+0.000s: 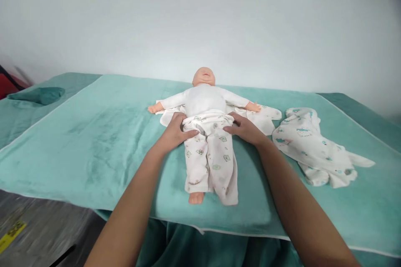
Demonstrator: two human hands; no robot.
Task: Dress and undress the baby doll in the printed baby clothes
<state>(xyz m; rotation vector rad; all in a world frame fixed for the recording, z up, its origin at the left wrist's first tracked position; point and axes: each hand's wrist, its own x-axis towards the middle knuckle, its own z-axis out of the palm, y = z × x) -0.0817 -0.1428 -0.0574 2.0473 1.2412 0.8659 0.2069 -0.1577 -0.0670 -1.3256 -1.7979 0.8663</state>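
Note:
A baby doll (205,96) lies on its back with its arms spread and its head away from me. It has a white long-sleeved top on its upper body. Printed white baby pants (216,150) cover its hips and legs; one foot shows below a cuff, while the other foot is hidden. My left hand (174,132) grips the waistband at the doll's hip on the left, thumb over the front. On the opposite hip, my right hand (246,128) pinches the waistband between thumb and fingers. A white garment (265,119) is spread under the doll's arms and back.
To the right lies a crumpled white printed baby garment (313,146). A green cloth (94,146) covers the table, its front edge near my forearms. A folded dark green cloth (39,95) rests at the far left. Behind the table stands a white wall (200,29).

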